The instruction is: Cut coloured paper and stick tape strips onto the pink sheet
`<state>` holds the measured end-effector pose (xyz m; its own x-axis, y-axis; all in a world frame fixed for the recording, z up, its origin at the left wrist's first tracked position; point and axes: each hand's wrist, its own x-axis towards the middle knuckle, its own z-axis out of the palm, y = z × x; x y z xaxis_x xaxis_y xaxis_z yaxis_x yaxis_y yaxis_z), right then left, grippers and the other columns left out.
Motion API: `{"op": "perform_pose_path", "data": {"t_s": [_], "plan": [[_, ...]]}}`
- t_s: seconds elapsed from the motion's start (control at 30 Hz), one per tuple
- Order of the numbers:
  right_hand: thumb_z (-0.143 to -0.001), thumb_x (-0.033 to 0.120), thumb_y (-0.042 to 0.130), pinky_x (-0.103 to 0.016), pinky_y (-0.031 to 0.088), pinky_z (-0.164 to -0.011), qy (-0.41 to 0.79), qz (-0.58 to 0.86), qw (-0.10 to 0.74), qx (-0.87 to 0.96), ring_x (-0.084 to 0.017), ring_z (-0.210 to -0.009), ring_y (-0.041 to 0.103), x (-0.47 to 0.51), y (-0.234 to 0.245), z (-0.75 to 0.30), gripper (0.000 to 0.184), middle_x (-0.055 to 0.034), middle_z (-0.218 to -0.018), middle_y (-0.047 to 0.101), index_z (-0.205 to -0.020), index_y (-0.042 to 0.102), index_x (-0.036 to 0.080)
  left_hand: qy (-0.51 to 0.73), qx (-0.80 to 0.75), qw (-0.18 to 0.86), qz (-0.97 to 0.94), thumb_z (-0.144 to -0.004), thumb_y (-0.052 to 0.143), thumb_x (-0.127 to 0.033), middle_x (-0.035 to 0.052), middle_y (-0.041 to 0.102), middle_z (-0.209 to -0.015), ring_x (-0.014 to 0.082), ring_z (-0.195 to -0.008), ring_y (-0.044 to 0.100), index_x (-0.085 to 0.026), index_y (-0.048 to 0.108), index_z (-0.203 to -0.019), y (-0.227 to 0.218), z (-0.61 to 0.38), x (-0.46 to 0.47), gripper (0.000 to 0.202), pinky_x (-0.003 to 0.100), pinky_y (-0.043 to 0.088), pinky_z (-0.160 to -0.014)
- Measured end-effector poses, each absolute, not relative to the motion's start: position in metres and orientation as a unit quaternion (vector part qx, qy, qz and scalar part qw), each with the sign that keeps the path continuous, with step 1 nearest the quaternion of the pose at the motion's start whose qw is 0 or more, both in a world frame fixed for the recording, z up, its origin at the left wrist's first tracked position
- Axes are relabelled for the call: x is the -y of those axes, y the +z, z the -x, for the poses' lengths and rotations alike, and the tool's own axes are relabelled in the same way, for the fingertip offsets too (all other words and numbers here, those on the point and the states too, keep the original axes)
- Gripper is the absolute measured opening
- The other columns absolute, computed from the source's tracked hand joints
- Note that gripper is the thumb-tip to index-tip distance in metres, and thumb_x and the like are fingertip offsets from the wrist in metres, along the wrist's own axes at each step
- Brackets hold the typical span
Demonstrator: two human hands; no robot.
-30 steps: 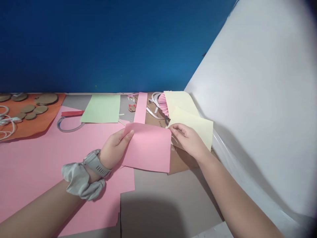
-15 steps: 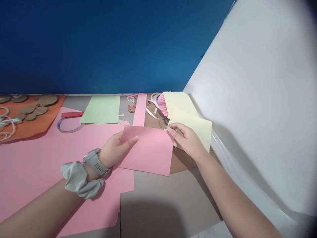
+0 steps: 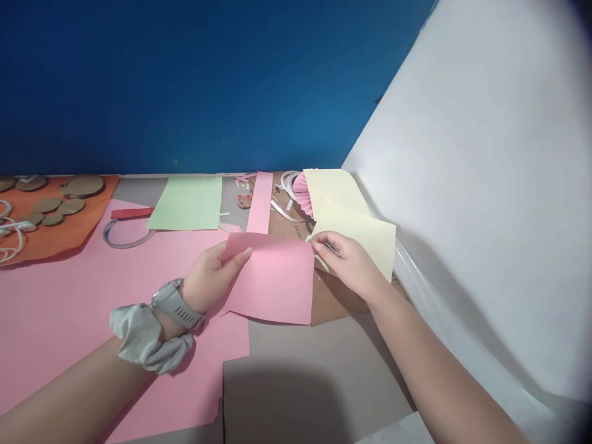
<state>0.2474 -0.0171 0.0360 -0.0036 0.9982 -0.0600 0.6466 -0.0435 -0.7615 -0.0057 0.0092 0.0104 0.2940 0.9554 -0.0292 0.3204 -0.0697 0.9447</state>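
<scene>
My left hand point(image 3: 217, 274) grips a pink paper sheet point(image 3: 275, 280) at its left edge, thumb on top and fingers hidden beneath. The sheet is raised over the table. At its upper right corner, my right hand point(image 3: 345, 259) pinches a thin pale strip point(image 3: 322, 264), whose curled end shows under the fingers; whether they also touch the sheet I cannot tell. Behind the right hand lies a pale yellow sheet point(image 3: 370, 240), partly over a pleated pink paper piece point(image 3: 303, 196).
A large pink sheet point(image 3: 60, 333) covers the left. A green sheet point(image 3: 187, 203), a pink strip point(image 3: 260, 203) and white coiled strips point(image 3: 287, 185) lie farther back. Cardboard cutouts point(image 3: 82, 186) and white earphones point(image 3: 16, 231) rest on orange paper point(image 3: 69, 240). A white wall point(image 3: 499, 185) borders the right.
The pink sheet and my left hand have shifted slightly left. The sheet's right edge has moved away from the right hand, and a curled pale strip now shows below its fingers.
</scene>
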Motion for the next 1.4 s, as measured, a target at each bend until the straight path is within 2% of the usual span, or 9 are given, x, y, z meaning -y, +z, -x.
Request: {"op": "perform_pose_path", "data": {"t_s": [0.23, 0.47, 0.63, 0.8, 0.9, 1.1, 1.23, 1.33, 1.4], "plan": [[-0.095, 0.032, 0.035, -0.035, 0.040, -0.083, 0.229, 0.658, 0.231, 0.679, -0.022, -0.102, 0.054, 0.017, 0.034, -0.250, 0.023, -0.0014, -0.101, 0.064, -0.088, 0.056, 0.025, 0.337, -0.493, 0.481, -0.642, -0.084, 0.054, -0.047, 0.0042, 0.072, -0.090, 0.0202, -0.084, 0.067, -0.016, 0.064, -0.092, 0.011, 0.005, -0.009, 0.033, 0.027, 0.053, -0.070], [-0.093, 0.022, 0.033, -0.039, 0.034, -0.091, 0.141, 0.636, 0.201, 0.731, -0.022, -0.094, 0.053, 0.018, 0.034, -0.243, 0.022, -0.0030, -0.090, 0.062, -0.082, 0.051, 0.023, 0.322, -0.504, 0.466, -0.651, -0.084, 0.052, -0.049, 0.0049, 0.073, -0.090, 0.0233, -0.085, 0.067, -0.016, 0.066, -0.095, 0.013, 0.004, -0.010, 0.038, 0.030, 0.053, -0.071], [-0.090, 0.017, 0.033, -0.045, 0.030, -0.095, 0.080, 0.652, 0.215, 0.723, -0.024, -0.090, 0.054, 0.011, 0.028, -0.253, 0.022, -0.0068, -0.087, 0.063, -0.080, 0.052, 0.021, 0.358, -0.505, 0.493, -0.611, -0.082, 0.054, -0.052, 0.0074, 0.072, -0.103, 0.0248, -0.092, 0.066, -0.016, 0.064, -0.107, 0.008, 0.006, -0.012, 0.045, 0.031, 0.053, -0.075], [-0.095, 0.037, 0.033, -0.033, 0.041, -0.083, 0.218, 0.650, 0.314, 0.657, -0.022, -0.096, 0.057, 0.011, 0.030, -0.258, 0.029, -0.0052, -0.101, 0.064, -0.098, 0.058, 0.022, 0.349, -0.487, 0.527, -0.603, -0.082, 0.054, -0.053, 0.0079, 0.070, -0.107, 0.0241, -0.093, 0.067, -0.016, 0.062, -0.112, 0.008, 0.006, -0.011, 0.048, 0.031, 0.054, -0.075], [-0.093, 0.044, 0.040, -0.029, 0.042, -0.077, 0.285, 0.645, 0.305, 0.639, -0.020, -0.091, 0.059, 0.014, 0.033, -0.252, 0.029, -0.0016, -0.095, 0.066, -0.090, 0.060, 0.023, 0.339, -0.491, 0.510, -0.620, -0.083, 0.053, -0.053, 0.0064, 0.071, -0.104, 0.0235, -0.093, 0.067, -0.016, 0.063, -0.109, 0.011, 0.004, -0.010, 0.046, 0.030, 0.053, -0.076], [-0.091, 0.038, 0.044, -0.029, 0.043, -0.071, 0.303, 0.647, 0.294, 0.635, -0.020, -0.085, 0.059, 0.015, 0.032, -0.249, 0.024, -0.0010, -0.089, 0.065, -0.085, 0.060, 0.022, 0.343, -0.482, 0.513, -0.622, -0.083, 0.053, -0.052, 0.0065, 0.072, -0.099, 0.0235, -0.090, 0.067, -0.015, 0.063, -0.104, 0.010, 0.003, -0.010, 0.043, 0.031, 0.053, -0.075], [-0.089, 0.033, 0.045, -0.031, 0.045, -0.073, 0.224, 0.665, 0.309, 0.642, -0.021, -0.086, 0.060, 0.012, 0.031, -0.258, 0.019, -0.0026, -0.088, 0.065, -0.082, 0.059, 0.022, 0.370, -0.486, 0.517, -0.600, -0.082, 0.055, -0.051, 0.0074, 0.071, -0.104, 0.0244, -0.094, 0.066, -0.016, 0.063, -0.107, 0.007, 0.004, -0.013, 0.044, 0.032, 0.053, -0.077], [-0.090, 0.029, 0.045, -0.036, 0.047, -0.083, 0.129, 0.655, 0.344, 0.660, -0.023, -0.097, 0.059, 0.012, 0.029, -0.261, 0.017, -0.0056, -0.100, 0.064, -0.096, 0.060, 0.022, 0.402, -0.484, 0.561, -0.538, -0.081, 0.056, -0.053, 0.0082, 0.070, -0.106, 0.0241, -0.092, 0.067, -0.017, 0.062, -0.111, 0.004, 0.006, -0.014, 0.047, 0.032, 0.054, -0.076], [-0.088, 0.027, 0.049, -0.043, 0.042, -0.098, 0.111, 0.599, 0.327, 0.722, -0.025, -0.117, 0.050, 0.014, 0.026, -0.260, 0.038, -0.0087, -0.124, 0.054, -0.126, 0.048, 0.025, 0.404, -0.480, 0.601, -0.495, -0.081, 0.054, -0.055, 0.0087, 0.071, -0.102, 0.0241, -0.086, 0.068, -0.017, 0.061, -0.113, 0.003, 0.007, -0.015, 0.050, 0.033, 0.055, -0.073]]}}
